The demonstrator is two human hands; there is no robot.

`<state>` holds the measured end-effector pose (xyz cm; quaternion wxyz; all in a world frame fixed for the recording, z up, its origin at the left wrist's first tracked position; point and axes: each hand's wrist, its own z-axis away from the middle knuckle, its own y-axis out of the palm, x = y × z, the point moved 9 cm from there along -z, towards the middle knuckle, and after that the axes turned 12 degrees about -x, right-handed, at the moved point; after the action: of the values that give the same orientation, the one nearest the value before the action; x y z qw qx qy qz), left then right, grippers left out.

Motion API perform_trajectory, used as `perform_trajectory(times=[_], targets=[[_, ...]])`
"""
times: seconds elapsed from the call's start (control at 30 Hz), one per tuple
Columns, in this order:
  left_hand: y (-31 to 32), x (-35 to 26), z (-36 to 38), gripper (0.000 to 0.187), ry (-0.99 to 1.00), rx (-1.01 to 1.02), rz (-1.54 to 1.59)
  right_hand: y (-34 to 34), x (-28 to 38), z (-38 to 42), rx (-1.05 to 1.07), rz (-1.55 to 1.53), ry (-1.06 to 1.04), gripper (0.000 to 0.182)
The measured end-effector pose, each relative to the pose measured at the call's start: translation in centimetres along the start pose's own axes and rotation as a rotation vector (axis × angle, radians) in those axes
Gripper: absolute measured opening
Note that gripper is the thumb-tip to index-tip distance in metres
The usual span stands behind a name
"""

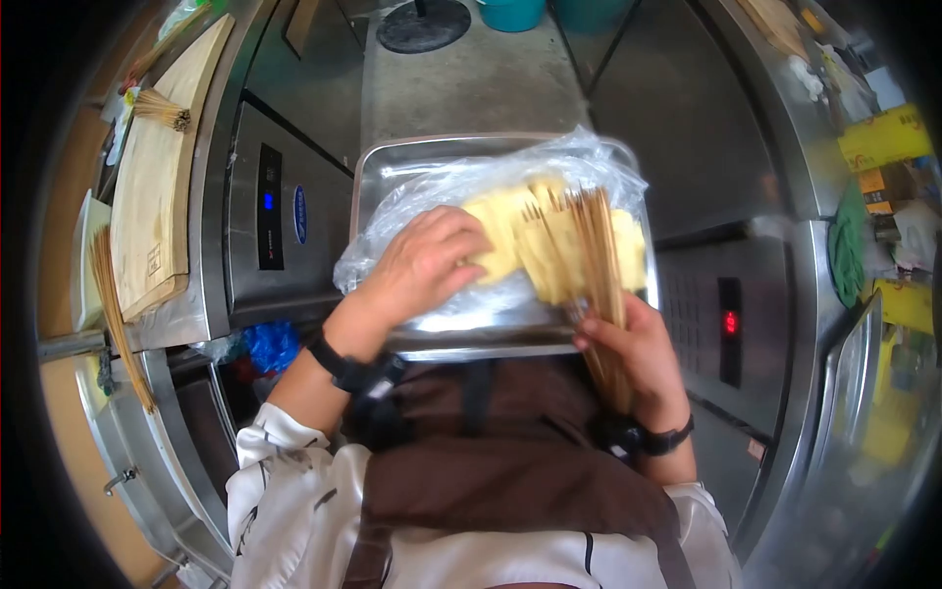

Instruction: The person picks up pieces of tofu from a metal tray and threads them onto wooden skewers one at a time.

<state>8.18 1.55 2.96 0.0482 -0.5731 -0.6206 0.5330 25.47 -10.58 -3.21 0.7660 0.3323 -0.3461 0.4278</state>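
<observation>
The right hand (633, 344) has its grip closed around one bundle of thin bamboo skewers (599, 260), too many to count, which fan up and away over the food. The left hand (424, 260) lies palm down, fingers spread and curled narrow, pressing on one of the pale yellow tofu-skin pieces (510, 240); several such pieces lie stacked, their exact number unclear. They sit on one clear plastic bag (471, 182), crumpled open inside one steel tray (388, 172) held near the person's brown apron (510, 461). Both wrists bend inward, each wearing a black watch band. To the left, on the steel table (211, 187), lies one wooden cutting board (147, 206), with one more skewer bundle (162, 110) at its far end and another bunch (118, 314) at its near edge.
</observation>
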Motion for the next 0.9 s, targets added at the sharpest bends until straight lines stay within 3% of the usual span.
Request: perform_trajectory(times=[0.57,0.87,0.9], targets=[[0.5,0.5,-0.5,0.012,0.04,-0.006,0.052,-0.3,-0.2,-0.2,-0.001,0.027,0.024,0.011],[1.0,3.8,-0.3,0.005,-0.328,-0.053,0.304,-0.4,-0.3,-0.3,0.0,0.063,0.027,0.012],[0.8,5.1,0.0,0.006,-0.472,-0.152,0.438,-0.4,-0.4,-0.2,-0.003,0.057,0.033,0.012]])
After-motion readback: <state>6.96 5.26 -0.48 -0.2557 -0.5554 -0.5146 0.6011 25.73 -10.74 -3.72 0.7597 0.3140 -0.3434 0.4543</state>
